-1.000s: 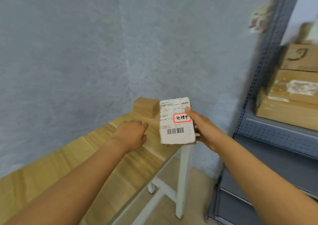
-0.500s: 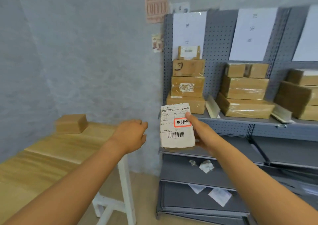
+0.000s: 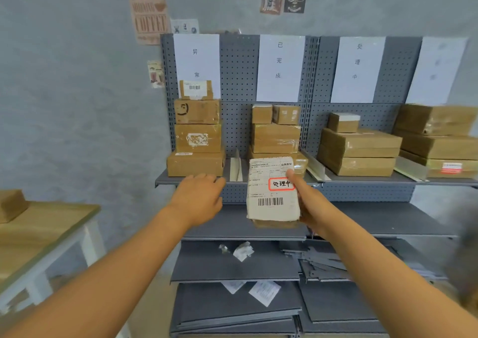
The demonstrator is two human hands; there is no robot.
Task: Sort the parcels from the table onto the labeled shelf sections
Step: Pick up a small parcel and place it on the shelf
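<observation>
R hand (image 3: pixel 314 208): gripping the parcel (image 3: pixel 273 190) from its right side, thumb lying across the label face by the red-framed stamp; other fingers are hiding behind the box, so can't tell how they're curling.
L hand (image 3: pixel 199 198): hanging free just left of the parcel, not touching it, holding nothing, fingers loosely bent, knuckles facing up.
Parcel: sitting upright in R hand, white shipping label facing the cam, barcode near the bottom, brown box edge showing under the label. It's floating in front of the shelf (image 3: pixel 362 182), not resting on any board.
Beyond L hand: stack of four brown boxes (image 3: pixel 196 138) standing under the 1st white sign (image 3: pixel 196 63).
Right behind the parcel: 2nd stack (image 3: pixel 275 133), partly covered by the parcel, under the 2nd sign (image 3: pixel 280 66).
Up & right of R hand: 3rd stack (image 3: pixel 358 151) under the 3rd sign (image 3: pixel 358 68), whose characters are matching the parcel's stamp.
Far right of R hand: 4th stack (image 3: pixel 437 141), blurry, its sign unreadable.
Below both hands: lower shelf boards carrying crumpled paper (image 3: pixel 243 251) & loose slips.
Far left of L hand: wood table (image 3: pixel 46 229) w/ one small brown box (image 3: pixel 11 204) sitting on it.
Wall above: coffee posters (image 3: pixel 148 11).
</observation>
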